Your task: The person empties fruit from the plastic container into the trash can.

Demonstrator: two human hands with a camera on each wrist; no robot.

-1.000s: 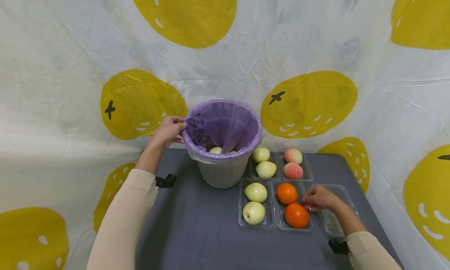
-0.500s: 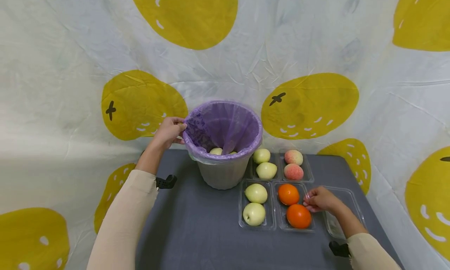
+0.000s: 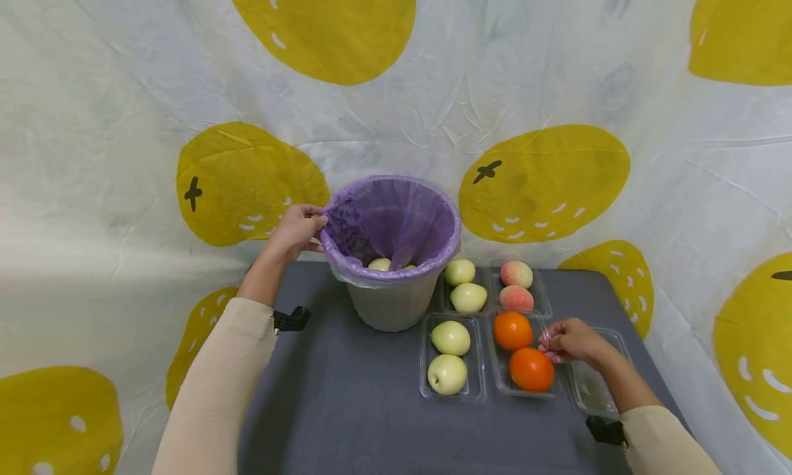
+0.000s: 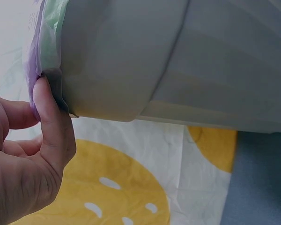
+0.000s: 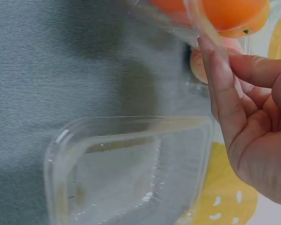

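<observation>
My left hand [image 3: 314,223] pinches the rim of the purple bag [image 3: 396,214] that lines a grey bin [image 3: 390,303]. In the left wrist view the thumb [image 4: 51,117] presses the bag's edge [image 4: 33,70] against the bin wall [image 4: 178,61]. Pale green fruit [image 3: 380,264] lie inside the bin. My right hand [image 3: 548,341] pinches the right rim of a clear tray [image 3: 502,387] that holds two oranges [image 3: 531,369]. In the right wrist view the thumb [image 5: 219,79] lies on that rim, with the oranges [image 5: 225,11] above it.
An empty clear tray [image 3: 599,391] lies under my right forearm, near the table's right edge. Left of the oranges stands a tray of two pale green apples [image 3: 449,355]. Behind are trays with two more green fruit [image 3: 464,286] and two peaches [image 3: 516,286]. The grey table [image 3: 346,413] meets a hanging cloth.
My right hand has taken the orange tray's right rim and shifted it slightly up and to the right. The left hand stays on the bin's rim.
</observation>
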